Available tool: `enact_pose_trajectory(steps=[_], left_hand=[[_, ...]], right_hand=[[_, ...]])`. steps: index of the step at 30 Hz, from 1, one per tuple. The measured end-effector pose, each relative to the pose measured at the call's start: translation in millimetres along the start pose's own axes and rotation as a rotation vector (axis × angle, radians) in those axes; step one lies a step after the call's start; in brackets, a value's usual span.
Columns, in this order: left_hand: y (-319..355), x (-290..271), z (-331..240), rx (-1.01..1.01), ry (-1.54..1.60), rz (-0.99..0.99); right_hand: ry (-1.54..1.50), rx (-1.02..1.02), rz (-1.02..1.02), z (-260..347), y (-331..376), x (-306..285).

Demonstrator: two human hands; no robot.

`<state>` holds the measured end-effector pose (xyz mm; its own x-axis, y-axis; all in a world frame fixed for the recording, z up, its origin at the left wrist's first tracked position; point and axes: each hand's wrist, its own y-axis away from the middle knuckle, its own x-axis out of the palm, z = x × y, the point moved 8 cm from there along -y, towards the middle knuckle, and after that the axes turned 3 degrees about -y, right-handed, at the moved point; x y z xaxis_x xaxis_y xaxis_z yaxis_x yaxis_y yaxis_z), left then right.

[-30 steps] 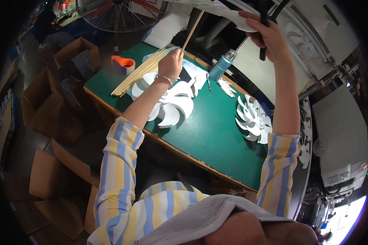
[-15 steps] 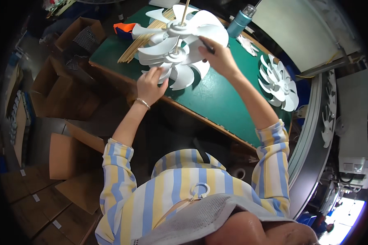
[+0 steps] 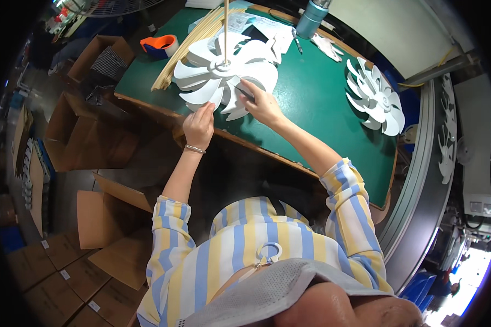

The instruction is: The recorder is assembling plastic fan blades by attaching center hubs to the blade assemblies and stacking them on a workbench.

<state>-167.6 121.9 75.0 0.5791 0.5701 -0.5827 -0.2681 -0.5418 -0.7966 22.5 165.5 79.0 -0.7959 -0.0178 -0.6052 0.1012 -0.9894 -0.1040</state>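
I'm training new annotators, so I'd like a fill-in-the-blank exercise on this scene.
The silver bracelet circles the person's ____ wrist.
The tabletop is coloured ____.
A thin stick rises from the hub of ____ fan blades.
The dark object is in the ____ hand.

Missing words: left; green; white; right.

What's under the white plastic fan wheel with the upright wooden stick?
More white plastic fan blades show beneath that wheel, and green tabletop around them; any hub below is covered.
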Motion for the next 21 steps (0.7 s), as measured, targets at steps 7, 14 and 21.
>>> enact_pose_trajectory(steps=[7,14,21], left_hand=[[-3,3,-9,-0.011,-0.126,0.099],[30,-39,-15,-0.051,-0.012,0.027],[39,-37,-37,-0.048,0.095,0.116]], right_hand=[[0.066,-0.04,0.002,1,17,-35],[0.192,0.358,-0.689,-127,117,-250],[-0.292,0.802,-0.779,-279,206,-333]])
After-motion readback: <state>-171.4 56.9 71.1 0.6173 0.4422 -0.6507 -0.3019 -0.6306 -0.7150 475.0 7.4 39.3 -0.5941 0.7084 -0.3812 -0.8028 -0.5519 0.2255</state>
